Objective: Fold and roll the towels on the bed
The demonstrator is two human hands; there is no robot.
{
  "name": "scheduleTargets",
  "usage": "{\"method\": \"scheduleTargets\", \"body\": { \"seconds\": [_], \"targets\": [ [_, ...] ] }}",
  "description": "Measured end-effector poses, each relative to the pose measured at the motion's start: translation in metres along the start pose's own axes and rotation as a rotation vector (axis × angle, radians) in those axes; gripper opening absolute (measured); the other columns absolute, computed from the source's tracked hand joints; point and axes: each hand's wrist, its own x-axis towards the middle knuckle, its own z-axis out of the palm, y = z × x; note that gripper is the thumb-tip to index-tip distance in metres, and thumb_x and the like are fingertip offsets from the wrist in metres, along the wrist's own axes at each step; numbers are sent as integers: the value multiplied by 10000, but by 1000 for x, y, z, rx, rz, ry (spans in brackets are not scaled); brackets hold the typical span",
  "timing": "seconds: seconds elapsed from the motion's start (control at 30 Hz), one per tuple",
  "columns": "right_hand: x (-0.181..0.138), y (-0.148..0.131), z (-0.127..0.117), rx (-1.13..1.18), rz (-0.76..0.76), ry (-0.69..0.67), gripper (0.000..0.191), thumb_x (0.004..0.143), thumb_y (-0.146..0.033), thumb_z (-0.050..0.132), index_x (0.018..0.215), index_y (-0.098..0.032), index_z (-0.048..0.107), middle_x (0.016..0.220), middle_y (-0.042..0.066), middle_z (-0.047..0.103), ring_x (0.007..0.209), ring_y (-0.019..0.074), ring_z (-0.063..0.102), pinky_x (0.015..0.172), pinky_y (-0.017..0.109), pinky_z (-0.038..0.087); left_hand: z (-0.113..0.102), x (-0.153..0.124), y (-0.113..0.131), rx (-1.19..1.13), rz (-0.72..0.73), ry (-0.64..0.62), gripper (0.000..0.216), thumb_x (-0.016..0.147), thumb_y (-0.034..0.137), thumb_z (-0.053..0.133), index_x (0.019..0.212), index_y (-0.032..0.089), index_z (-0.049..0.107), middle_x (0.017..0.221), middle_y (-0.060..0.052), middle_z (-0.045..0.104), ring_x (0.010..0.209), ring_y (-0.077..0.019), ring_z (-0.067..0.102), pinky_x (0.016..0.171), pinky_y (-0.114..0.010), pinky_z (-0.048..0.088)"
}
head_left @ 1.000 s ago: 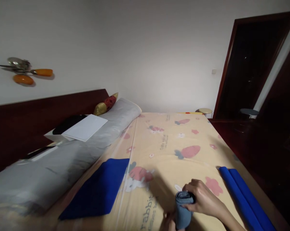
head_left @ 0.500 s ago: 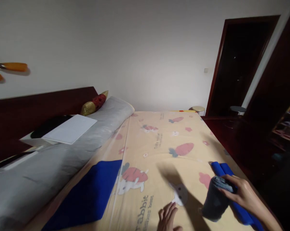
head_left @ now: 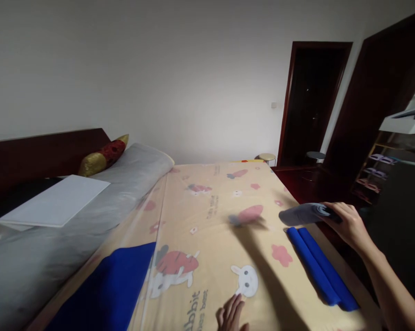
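My right hand (head_left: pixel 347 224) grips one end of a rolled grey-blue cloth (head_left: pixel 302 214) and holds it in the air, level, above the right edge of the bed. Just below it lies a rolled bright blue cloth (head_left: pixel 319 265) along that edge. Only the fingers of my left hand (head_left: pixel 231 315) show at the bottom of the frame; they lie stretched out flat on the cream sheet (head_left: pixel 214 230) with carrot and rabbit prints, holding nothing. A flat blue cloth (head_left: pixel 105 292) is spread at the lower left of the sheet.
A long grey bolster (head_left: pixel 90 225) runs along the dark wood headboard (head_left: pixel 38 154), with a white board (head_left: pixel 55 207) on it and a gold and red cushion (head_left: pixel 102 156) behind. A dark doorway (head_left: pixel 310 101), two stools and a shoe rack (head_left: pixel 376 174) stand to the right.
My right hand has carried the rolled grey-blue cloth up and to the right, from the sheet to above the rolled blue cloth. The view has swung right.
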Motion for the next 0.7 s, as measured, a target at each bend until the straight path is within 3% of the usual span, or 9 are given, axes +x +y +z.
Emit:
{"method": "scheduleTargets", "body": {
  "seconds": [0.1,0.23,0.3,0.4,0.5,0.6,0.7],
  "targets": [
    [-54,27,16,-102,16,-132,307,868,-379,492,1112,-240,616,1048,72,679,969,235,621,850,385,422,-11,5,9,-17,-97,-42,646,600,135,545,1219,315,580,1312,-8,611,1176,-253,564,944,-419,372],
    [-181,51,65,-110,210,-323,345,773,-264,473,1066,-221,651,1017,106,697,983,283,638,843,426,465,-30,13,8,-67,-49,-130,682,611,119,528,1257,338,554,1355,23,572,1196,-232,553,921,-395,412],
    [-245,55,87,-71,298,-435,368,678,-227,492,989,-272,685,937,88,718,963,308,654,827,437,498,-33,14,6,-65,-25,-145,686,621,112,520,1267,341,546,1362,30,565,1200,-220,551,913,-383,420],
    [-308,57,105,-54,387,-453,414,627,-235,481,969,-330,694,950,72,724,988,339,648,854,488,502,-29,13,8,-36,-51,-120,678,616,99,508,1249,334,560,1362,32,565,1212,-214,541,931,-387,409],
    [-323,58,106,-56,413,-411,429,633,-241,451,978,-337,688,989,76,721,1019,344,639,862,519,488,-19,9,13,-31,-118,-79,646,596,111,512,1198,330,598,1332,24,592,1207,-236,542,955,-417,387],
    [-303,56,103,-104,483,-343,367,701,-296,409,952,-312,676,1071,82,703,1063,344,623,883,547,470,-12,7,16,-46,-167,-70,630,574,126,516,1162,326,621,1304,18,614,1190,-257,551,958,-434,376],
    [-279,45,116,-86,633,-331,473,794,-471,363,1141,-259,607,1192,125,653,1123,343,599,878,528,490,-8,7,17,-44,-182,-69,631,560,130,516,1150,321,631,1293,14,623,1179,-262,558,964,-437,369]
  ]
}}
